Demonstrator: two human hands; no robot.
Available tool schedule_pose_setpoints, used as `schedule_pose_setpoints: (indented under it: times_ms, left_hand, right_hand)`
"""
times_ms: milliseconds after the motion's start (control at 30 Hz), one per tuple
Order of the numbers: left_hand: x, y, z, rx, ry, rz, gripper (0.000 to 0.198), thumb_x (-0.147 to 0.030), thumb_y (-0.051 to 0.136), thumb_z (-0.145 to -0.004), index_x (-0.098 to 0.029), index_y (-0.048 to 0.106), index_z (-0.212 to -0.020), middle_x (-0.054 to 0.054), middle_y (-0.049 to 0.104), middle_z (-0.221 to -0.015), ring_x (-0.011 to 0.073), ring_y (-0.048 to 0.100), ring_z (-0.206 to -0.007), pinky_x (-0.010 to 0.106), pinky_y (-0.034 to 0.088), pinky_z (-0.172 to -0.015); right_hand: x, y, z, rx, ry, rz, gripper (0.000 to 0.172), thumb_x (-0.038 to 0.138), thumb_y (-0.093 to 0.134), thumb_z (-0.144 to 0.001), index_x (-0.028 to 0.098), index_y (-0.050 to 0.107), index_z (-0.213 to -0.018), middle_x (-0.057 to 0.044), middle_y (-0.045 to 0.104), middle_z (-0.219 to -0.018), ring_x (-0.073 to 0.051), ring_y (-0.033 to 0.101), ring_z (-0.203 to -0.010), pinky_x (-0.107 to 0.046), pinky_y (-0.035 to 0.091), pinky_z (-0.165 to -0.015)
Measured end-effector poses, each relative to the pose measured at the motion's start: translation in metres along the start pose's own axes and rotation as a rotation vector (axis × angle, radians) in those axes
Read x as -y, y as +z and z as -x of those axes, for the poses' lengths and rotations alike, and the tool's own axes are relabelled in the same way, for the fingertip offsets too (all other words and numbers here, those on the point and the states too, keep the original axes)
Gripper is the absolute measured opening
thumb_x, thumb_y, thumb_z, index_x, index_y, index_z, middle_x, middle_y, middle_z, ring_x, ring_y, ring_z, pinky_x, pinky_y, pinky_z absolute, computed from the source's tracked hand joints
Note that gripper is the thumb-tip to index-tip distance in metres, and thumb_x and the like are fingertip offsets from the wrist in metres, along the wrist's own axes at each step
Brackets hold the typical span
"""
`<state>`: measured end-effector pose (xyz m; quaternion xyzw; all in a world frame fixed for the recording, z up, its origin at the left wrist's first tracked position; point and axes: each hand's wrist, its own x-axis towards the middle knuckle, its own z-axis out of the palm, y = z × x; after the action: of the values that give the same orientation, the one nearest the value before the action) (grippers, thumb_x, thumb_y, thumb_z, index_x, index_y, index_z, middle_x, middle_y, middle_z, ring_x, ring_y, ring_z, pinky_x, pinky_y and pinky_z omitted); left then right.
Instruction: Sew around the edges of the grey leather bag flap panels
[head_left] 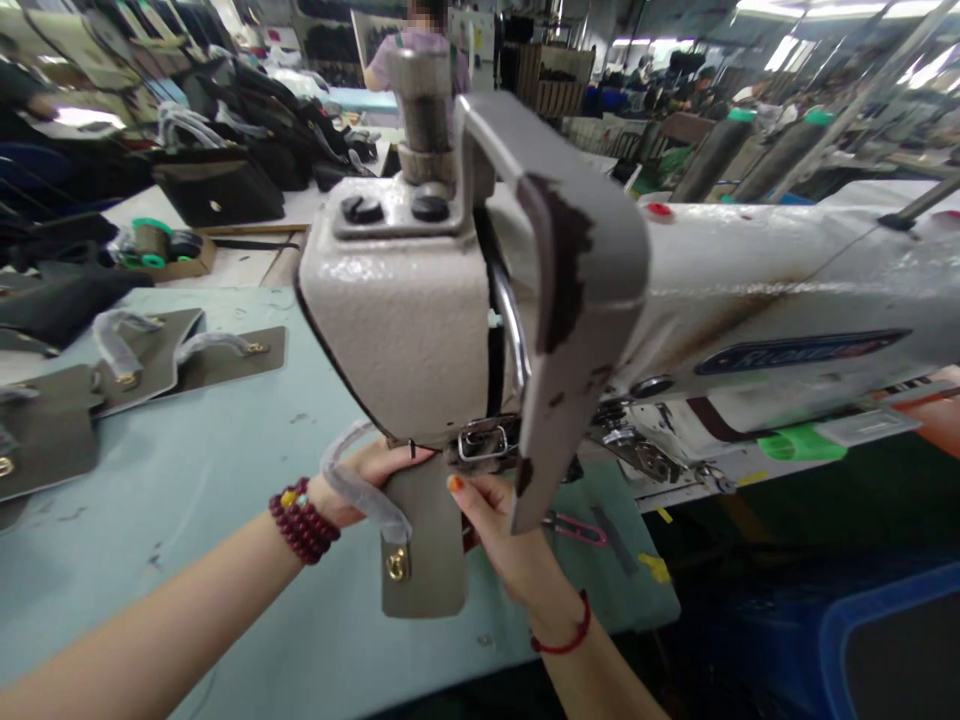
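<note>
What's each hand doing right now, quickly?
Left hand: closed, holding the grey bag panel at its top edge.
Right hand: closed, holding the same panel at its right edge.

I make out only "FL" on the blue nameplate [799, 352] of the sewing machine arm [757, 290]; the rest blurs.

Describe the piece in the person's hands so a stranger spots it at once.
Under the sewing machine head, the left hand and right hand grip a taupe leather bag panel with a brass clasp. Matching panels lie flat on the table; only this one is held.
</note>
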<state>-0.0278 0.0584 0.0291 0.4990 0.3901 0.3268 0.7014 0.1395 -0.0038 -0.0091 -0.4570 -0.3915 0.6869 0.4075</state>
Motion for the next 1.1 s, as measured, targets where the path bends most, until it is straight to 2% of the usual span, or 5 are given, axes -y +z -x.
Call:
schedule_pose_setpoints:
  times_ms: [233, 467, 600, 800, 1100]
  left_hand:
    - [0.027, 0.009, 0.014, -0.040, -0.189, 0.284, 0.033, -0.043, 0.069, -0.078, -0.021, 0.068, -0.102, 0.006, 0.075, -0.105, 0.0240, 0.072, -0.089, 0.034, 0.058, -0.083]
    - [0.025, 0.003, 0.010, 0.054, -0.143, 0.280, 0.021, -0.037, 0.073, -0.075, -0.022, 0.071, -0.090, 0.003, 0.077, -0.094, 0.0236, 0.072, -0.088, 0.036, 0.057, -0.086]
    - [0.029, 0.001, 0.008, 0.026, -0.171, 0.282, 0.029, -0.033, 0.073, -0.075, -0.022, 0.071, -0.102, 0.004, 0.076, -0.104, 0.0239, 0.073, -0.088, 0.036, 0.058, -0.084]
    - [0.019, 0.006, 0.008, 0.020, -0.146, 0.368, 0.012, -0.028, 0.075, -0.071, -0.019, 0.070, -0.077, -0.002, 0.077, -0.083, 0.0167, 0.072, -0.076, 0.030, 0.058, -0.081]
    - [0.010, 0.005, 0.003, -0.026, -0.126, 0.410, 0.013, -0.023, 0.074, -0.070, -0.015, 0.068, -0.079, -0.005, 0.076, -0.079, 0.0139, 0.070, -0.075, 0.031, 0.056, -0.083]
  right_hand:
    - [0.008, -0.015, 0.005, -0.009, 0.055, -0.035, 0.043, 0.058, 0.069, -0.076, 0.016, 0.062, -0.067, 0.002, 0.055, -0.064, -0.011, 0.051, -0.056, -0.019, 0.043, -0.050]
    - [0.012, -0.014, 0.004, -0.018, -0.035, 0.156, 0.043, 0.054, 0.064, -0.080, 0.015, 0.059, -0.062, 0.004, 0.045, -0.057, -0.010, 0.041, -0.053, -0.020, 0.035, -0.048]
    - [0.014, -0.012, 0.005, -0.062, -0.077, 0.260, 0.042, 0.048, 0.059, -0.084, 0.017, 0.051, -0.057, 0.005, 0.037, -0.055, -0.009, 0.035, -0.052, -0.020, 0.027, -0.046]
    - [0.009, -0.013, 0.003, -0.071, -0.127, 0.302, 0.040, 0.044, 0.056, -0.088, 0.017, 0.050, -0.059, 0.005, 0.035, -0.057, -0.009, 0.031, -0.054, -0.022, 0.023, -0.049]
    - [0.007, -0.010, -0.007, -0.128, -0.179, 0.347, 0.041, 0.041, 0.054, -0.087, 0.019, 0.041, -0.056, 0.005, 0.031, -0.053, -0.009, 0.028, -0.051, -0.024, 0.019, -0.047]
